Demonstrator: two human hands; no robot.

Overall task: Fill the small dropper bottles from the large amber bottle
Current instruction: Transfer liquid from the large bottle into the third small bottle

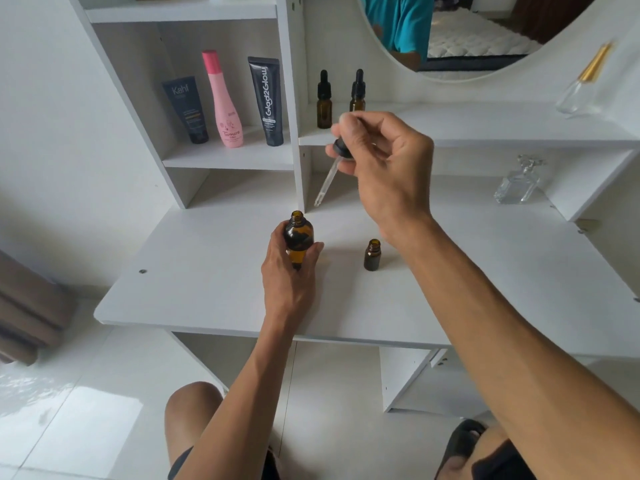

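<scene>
Near the counter's back edge, the left hand wraps the uncapped large amber bottle, while the right hand pinches a dropper above it, glass tip tilted toward the neck. A small open bottle stands just to the right; two capped ones wait on the shelf. A misjudged descent could chip the pipette on the rim, and drips may fall mid-transfer.

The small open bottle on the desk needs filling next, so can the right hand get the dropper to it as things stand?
Probably yes. The right hand holds the dropper in the air, and the small open bottle stands alone, uncapped, on bare desk below it; nothing lies between.
</scene>
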